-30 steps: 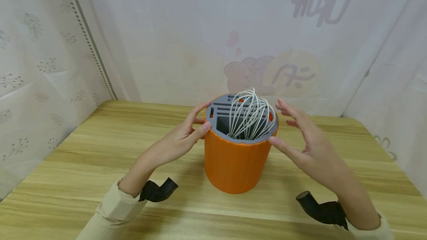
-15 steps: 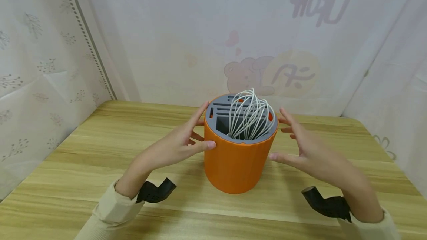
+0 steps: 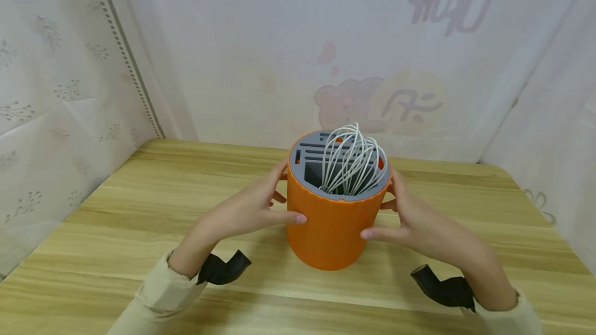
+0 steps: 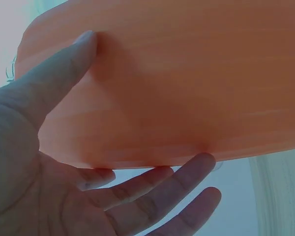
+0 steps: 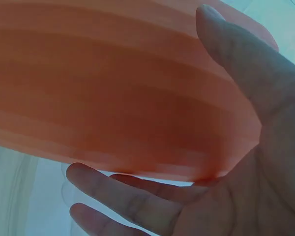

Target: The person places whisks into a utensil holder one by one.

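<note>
An orange round utensil holder (image 3: 332,231) with a grey slotted top insert (image 3: 311,143) stands upright on the table. White wire whisk heads (image 3: 356,154), apparently two, stick up from its large compartment; their handles are hidden inside. My left hand (image 3: 251,208) holds the holder's left side, thumb on the front and fingers round toward the back. On the opposite side my right hand (image 3: 421,221) grips likewise, its thumb at the front right. In the left wrist view the thumb (image 4: 69,64) lies against the orange wall. Some right fingers (image 5: 128,199) show beneath the wall's edge in the right wrist view.
The wooden table (image 3: 153,211) spreads round the holder on all sides. A printed cloth (image 3: 242,66) hangs behind it, and more patterned cloth (image 3: 51,92) hangs at the left. Black curved pieces (image 3: 223,268) sit on both wrists.
Both hands have slid lower along the holder's sides. My right hand, earlier apart from the holder, has closed in on its right wall. The holder has not visibly moved.
</note>
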`<state>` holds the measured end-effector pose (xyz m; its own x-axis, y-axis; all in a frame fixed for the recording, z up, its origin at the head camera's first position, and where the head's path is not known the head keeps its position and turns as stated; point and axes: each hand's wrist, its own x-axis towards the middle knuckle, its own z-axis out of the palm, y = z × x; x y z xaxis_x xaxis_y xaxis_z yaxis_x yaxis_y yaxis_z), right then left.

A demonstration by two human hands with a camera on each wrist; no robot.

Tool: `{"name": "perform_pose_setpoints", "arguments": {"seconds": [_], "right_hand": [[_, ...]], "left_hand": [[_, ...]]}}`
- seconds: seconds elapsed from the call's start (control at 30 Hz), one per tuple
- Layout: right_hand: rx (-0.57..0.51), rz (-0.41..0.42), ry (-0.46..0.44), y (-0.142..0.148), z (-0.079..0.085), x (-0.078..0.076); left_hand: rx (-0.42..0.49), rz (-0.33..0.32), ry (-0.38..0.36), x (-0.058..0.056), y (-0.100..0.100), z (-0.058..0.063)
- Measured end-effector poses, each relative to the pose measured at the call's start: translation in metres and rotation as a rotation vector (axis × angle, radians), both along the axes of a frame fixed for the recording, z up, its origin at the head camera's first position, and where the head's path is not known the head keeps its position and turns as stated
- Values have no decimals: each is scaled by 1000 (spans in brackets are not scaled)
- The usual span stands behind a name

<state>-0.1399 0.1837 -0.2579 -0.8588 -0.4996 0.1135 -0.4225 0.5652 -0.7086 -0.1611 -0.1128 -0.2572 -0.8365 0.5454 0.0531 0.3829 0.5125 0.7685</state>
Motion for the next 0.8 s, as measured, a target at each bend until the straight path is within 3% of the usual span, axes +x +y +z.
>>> {"name": "perform_pose_setpoints", "arguments": {"seconds": [0.43,0.8], "right_hand": [[-5,-14,38,-3,-5,3],[8,-30,21,-2,-8,-2]], "left_hand": [[-1,36,-11,1,1,-1],[7,70,15,-5,3,-7]]}}
